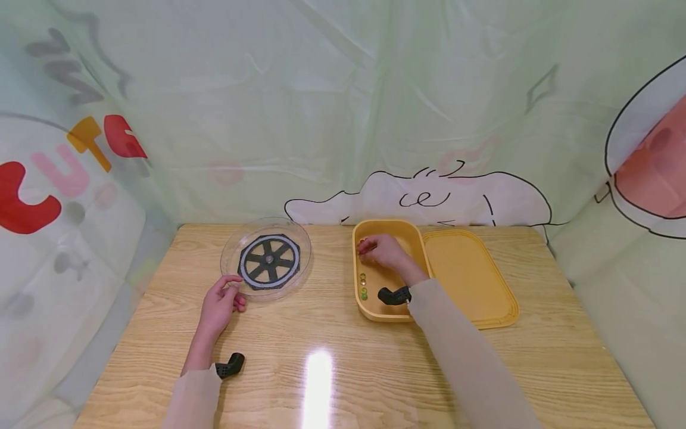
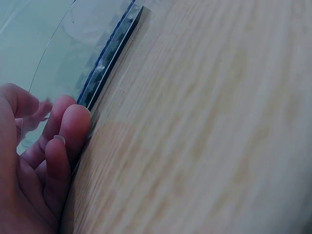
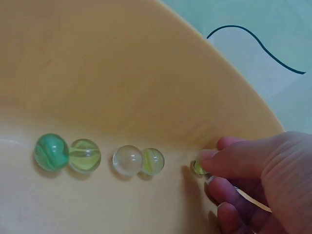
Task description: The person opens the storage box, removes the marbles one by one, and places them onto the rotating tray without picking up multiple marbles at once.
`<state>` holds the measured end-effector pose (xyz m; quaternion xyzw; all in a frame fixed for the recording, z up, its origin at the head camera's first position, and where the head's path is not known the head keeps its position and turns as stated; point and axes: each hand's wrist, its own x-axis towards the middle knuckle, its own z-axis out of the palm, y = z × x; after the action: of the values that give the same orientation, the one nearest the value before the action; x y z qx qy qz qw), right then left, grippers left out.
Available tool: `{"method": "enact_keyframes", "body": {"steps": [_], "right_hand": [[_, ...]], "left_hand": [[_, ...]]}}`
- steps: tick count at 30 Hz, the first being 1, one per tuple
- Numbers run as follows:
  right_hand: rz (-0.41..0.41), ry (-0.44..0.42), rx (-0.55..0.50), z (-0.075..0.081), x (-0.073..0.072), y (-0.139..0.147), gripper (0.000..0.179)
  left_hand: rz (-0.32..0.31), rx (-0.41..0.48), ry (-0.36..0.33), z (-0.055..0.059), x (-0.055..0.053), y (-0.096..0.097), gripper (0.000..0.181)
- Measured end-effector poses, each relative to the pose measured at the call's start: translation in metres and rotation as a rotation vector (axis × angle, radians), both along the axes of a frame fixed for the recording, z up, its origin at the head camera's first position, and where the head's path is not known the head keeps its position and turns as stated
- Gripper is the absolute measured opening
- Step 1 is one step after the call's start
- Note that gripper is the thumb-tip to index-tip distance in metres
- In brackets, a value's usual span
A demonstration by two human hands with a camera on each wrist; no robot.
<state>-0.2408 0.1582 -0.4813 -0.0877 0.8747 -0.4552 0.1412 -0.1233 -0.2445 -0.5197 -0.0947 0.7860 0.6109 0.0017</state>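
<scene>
A clear round dish (image 1: 306,262) stands on the left of the table, with a dark spoked wheel pattern (image 1: 270,260) showing in it. My left hand (image 1: 218,307) holds its near-left rim, one digit over the edge and the other fingers curled outside. In the yellow container (image 1: 391,225), my right hand (image 1: 383,250) pinches a small glass marble (image 3: 197,167) between thumb and forefinger by the left wall. A green marble (image 3: 51,152), two yellowish marbles (image 3: 85,156) and a clear marble (image 3: 127,160) lie along that wall; the right fingers partly hide the pinched marble.
A flat yellow lid (image 1: 471,277) lies against the container's right side. Behind the wooden table (image 1: 268,351) hangs a pale printed curtain (image 1: 268,119). A black wrist device (image 1: 393,296) overhangs the container.
</scene>
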Motion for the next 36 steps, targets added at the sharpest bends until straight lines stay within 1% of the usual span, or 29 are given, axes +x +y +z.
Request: {"method": "enact_keyframes", "body": {"steps": [11, 19, 23, 24, 25, 30, 31, 32, 36], "right_hand": [[0.016, -0.008, 0.074, -0.0022, -0.0006, -0.0004, 0.019], [0.014, -0.008, 0.078, -0.0053, -0.002, -0.0014, 0.018], [0.017, -0.001, 0.078, -0.0048, -0.0024, -0.0018, 0.017], [0.017, 0.0, 0.078, -0.0045, -0.0024, -0.0019, 0.017], [0.016, -0.003, 0.079, -0.0041, -0.0022, -0.002, 0.017], [0.021, -0.015, 0.084, -0.0017, -0.0014, -0.0023, 0.017], [0.02, -0.02, 0.084, -0.0013, -0.001, -0.0021, 0.016], [0.021, -0.026, 0.084, -0.0011, -0.0009, -0.0019, 0.016], [0.021, -0.044, 0.096, -0.0009, -0.0002, -0.0009, 0.015]], "left_hand": [[0.0, -0.002, 0.001, -0.0005, 0.0, -0.0005, 0.022], [0.009, -0.008, 0.0, -0.0003, -0.0001, -0.0016, 0.021], [0.003, -0.014, 0.004, -0.0008, -0.0007, -0.0019, 0.021], [0.001, -0.01, -0.005, 0.0, -0.0013, -0.0022, 0.022], [-0.005, -0.006, -0.008, 0.004, -0.0005, -0.0012, 0.022], [-0.008, 0.01, -0.024, 0.0049, -0.0013, -0.0014, 0.023], [-0.009, 0.005, -0.014, 0.0039, -0.0008, -0.0012, 0.023], [-0.007, 0.002, -0.009, -0.0006, -0.002, -0.0023, 0.023], [-0.007, -0.004, 0.007, -0.0029, -0.0013, -0.0017, 0.022]]}}
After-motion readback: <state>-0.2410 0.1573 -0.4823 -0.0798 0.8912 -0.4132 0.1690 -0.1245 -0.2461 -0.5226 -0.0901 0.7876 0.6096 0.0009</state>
